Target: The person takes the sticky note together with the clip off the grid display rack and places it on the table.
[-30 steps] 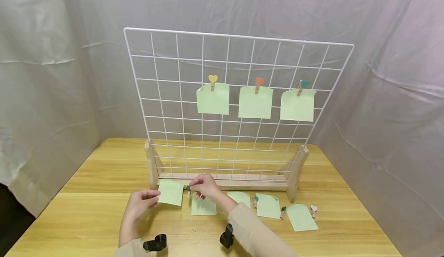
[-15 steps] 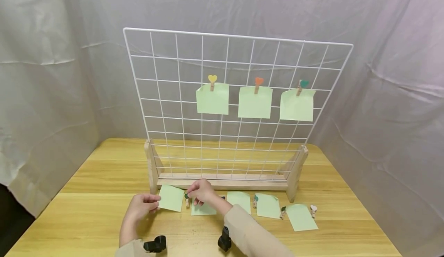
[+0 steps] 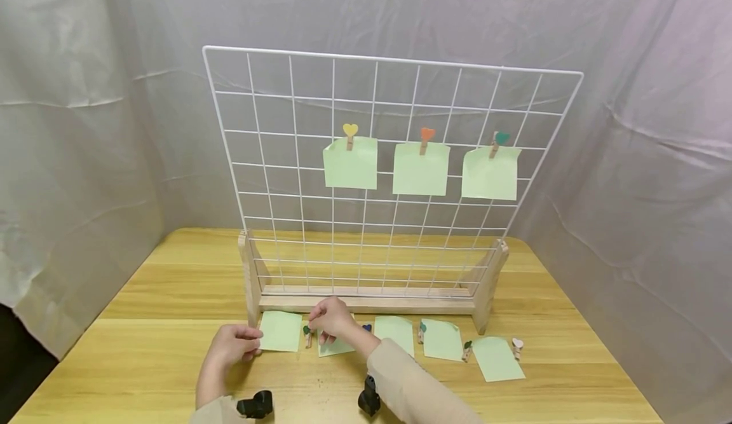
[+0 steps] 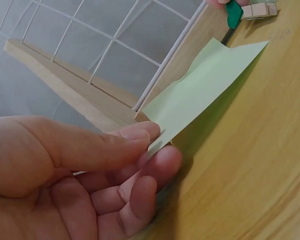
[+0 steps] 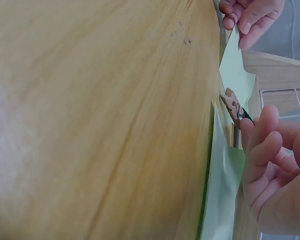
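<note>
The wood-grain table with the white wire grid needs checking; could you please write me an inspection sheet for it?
Surface: yellow wood-grain table, with small dark specks.
Job's things: white wire grid bearing three clipped pale green square paper notes; four similar notes and four small heart-topped clips on the table.
Clutter: nothing seen.
Left hand: pinches another such note by its edge.
Right hand: pinches a small wooden clip with a green heart.
Cables: nothing seen.
Surroundings: wrinkled grey fabric curtains.

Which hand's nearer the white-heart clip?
Right. The right hand is left of the white-heart clip, gripping a green-heart clip; the left hand is farther left, pinching a green note.
</note>
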{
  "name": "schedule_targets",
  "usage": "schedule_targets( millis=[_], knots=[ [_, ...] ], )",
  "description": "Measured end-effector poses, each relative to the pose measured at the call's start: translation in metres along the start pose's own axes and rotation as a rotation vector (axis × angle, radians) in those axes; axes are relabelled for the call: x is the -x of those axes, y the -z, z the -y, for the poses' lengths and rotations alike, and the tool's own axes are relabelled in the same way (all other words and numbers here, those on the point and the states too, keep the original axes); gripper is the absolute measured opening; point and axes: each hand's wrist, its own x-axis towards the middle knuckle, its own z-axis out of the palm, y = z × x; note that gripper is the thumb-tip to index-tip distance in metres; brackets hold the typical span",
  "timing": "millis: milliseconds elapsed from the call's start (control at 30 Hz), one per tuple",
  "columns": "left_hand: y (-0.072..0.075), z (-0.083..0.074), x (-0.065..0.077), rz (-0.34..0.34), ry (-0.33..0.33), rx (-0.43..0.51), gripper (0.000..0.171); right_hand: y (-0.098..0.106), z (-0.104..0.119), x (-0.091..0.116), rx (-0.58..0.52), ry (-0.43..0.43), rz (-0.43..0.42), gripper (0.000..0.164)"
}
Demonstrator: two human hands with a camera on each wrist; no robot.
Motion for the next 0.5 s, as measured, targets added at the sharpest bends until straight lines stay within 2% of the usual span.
schedule_targets(
  millis=[500],
  knots=[
    [0.0035, 0.0001, 0.0029, -0.006, 0.036, -0.035, 0.016, -0.0034, 0.0012, 0.0009, 0.022, 0.02, -0.015, 0.008]
  ],
)
